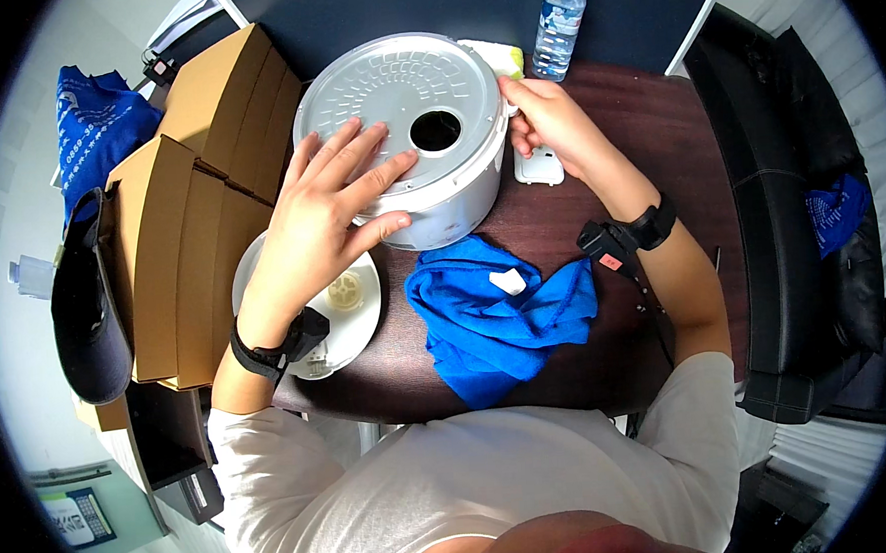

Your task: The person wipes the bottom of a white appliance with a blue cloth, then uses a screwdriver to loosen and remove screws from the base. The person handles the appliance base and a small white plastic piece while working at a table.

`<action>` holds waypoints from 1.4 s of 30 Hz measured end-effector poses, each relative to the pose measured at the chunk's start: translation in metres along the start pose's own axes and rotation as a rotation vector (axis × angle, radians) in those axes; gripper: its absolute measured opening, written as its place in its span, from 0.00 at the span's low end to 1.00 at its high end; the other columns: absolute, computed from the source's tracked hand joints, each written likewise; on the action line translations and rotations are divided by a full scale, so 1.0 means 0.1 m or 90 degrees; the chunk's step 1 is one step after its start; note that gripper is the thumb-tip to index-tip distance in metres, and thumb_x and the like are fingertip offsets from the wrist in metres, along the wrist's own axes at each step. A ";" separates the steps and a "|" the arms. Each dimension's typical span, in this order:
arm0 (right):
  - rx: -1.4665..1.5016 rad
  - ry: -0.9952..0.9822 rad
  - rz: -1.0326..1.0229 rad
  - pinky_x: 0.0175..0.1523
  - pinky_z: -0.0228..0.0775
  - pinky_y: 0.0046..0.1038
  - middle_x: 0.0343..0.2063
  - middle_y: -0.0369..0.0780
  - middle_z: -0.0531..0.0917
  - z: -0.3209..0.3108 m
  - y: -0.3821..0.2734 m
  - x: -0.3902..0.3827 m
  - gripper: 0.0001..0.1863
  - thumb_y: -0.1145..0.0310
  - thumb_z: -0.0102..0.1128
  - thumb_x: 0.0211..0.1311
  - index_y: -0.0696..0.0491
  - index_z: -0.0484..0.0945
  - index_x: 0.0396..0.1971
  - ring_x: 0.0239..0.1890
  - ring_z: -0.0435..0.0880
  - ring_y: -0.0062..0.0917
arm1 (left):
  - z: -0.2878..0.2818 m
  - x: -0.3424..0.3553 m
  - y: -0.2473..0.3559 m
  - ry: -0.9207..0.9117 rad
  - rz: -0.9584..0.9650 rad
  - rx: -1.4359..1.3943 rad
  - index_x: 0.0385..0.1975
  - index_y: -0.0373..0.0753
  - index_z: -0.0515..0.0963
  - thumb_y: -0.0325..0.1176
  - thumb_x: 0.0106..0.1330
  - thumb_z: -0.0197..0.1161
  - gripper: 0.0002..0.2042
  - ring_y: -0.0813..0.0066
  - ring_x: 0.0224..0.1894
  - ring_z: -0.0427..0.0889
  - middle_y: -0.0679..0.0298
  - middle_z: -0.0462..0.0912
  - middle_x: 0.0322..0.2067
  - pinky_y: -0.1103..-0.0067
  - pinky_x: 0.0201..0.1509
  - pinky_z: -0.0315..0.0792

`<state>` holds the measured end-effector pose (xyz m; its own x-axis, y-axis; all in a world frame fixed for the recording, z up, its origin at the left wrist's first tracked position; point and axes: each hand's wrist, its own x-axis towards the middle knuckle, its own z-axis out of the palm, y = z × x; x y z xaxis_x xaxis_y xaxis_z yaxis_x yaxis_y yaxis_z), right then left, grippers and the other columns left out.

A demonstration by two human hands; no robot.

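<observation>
A white round plastic container (pixel 440 217) with a grey, dotted lid (pixel 454 96) and a dark round opening stands at the back of the desk. My left hand (pixel 324 203) lies spread over the lid's front left, fingertips on its surface and thumb at the rim. My right hand (pixel 550 121) grips the rim at the right, thumb up and fingers curled. Beneath it is a small white plastic piece (pixel 538 171). Behind the container sits a pale yellow-green item (pixel 497 55). A white plate (pixel 351 336) with a round cream part (pixel 344 292) is partly hidden by my left forearm.
A blue cloth (pixel 486 334) with a small white piece lies at the desk's front. A water bottle (pixel 558 35) stands by the dark partition (pixel 630 16). Cardboard boxes (pixel 213 88), a cap (pixel 89 305) and a blue bag (pixel 94 125) crowd the left. A black sofa (pixel 773 259) is right.
</observation>
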<state>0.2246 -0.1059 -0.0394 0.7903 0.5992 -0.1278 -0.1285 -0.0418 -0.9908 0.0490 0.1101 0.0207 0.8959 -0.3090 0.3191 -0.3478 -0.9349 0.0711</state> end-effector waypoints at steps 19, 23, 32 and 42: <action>0.022 -0.019 0.001 0.20 0.63 0.19 0.15 0.31 0.68 0.02 0.05 -0.07 0.21 0.53 0.42 0.73 0.54 0.71 0.28 0.14 0.71 0.17 | 0.00 -0.04 -0.04 0.005 0.013 -0.017 0.54 0.52 0.77 0.47 0.56 0.65 0.23 0.56 0.67 0.62 0.59 0.70 0.61 0.52 0.69 0.50; 0.006 -0.042 0.050 0.19 0.64 0.19 0.14 0.32 0.69 -0.04 -0.02 -0.03 0.24 0.48 0.42 0.71 0.54 0.70 0.26 0.13 0.72 0.18 | 0.00 -0.05 -0.05 0.001 0.014 -0.012 0.54 0.52 0.77 0.48 0.56 0.65 0.24 0.56 0.67 0.62 0.59 0.70 0.61 0.52 0.69 0.49; -0.167 -0.001 0.104 0.17 0.67 0.17 0.14 0.34 0.72 -0.12 -0.20 0.20 0.33 0.34 0.50 0.58 0.54 0.72 0.19 0.11 0.72 0.16 | -0.05 -0.04 -0.07 0.003 0.028 -0.038 0.58 0.48 0.72 0.50 0.57 0.63 0.28 0.54 0.69 0.58 0.57 0.67 0.63 0.52 0.70 0.46; -0.090 0.011 0.050 0.21 0.71 0.20 0.14 0.35 0.75 0.01 -0.16 0.13 0.31 0.38 0.53 0.59 0.57 0.78 0.24 0.13 0.74 0.17 | 0.27 0.03 -0.56 0.217 -0.564 -0.784 0.62 0.30 0.62 0.33 0.67 0.56 0.25 0.65 0.59 0.71 0.50 0.71 0.56 0.76 0.61 0.66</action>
<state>0.2361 -0.0963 -0.0251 0.7919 0.5753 -0.2047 -0.1056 -0.2012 -0.9738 0.0784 0.1572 -0.0079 0.8873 0.4569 -0.0627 0.0824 -0.0234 0.9963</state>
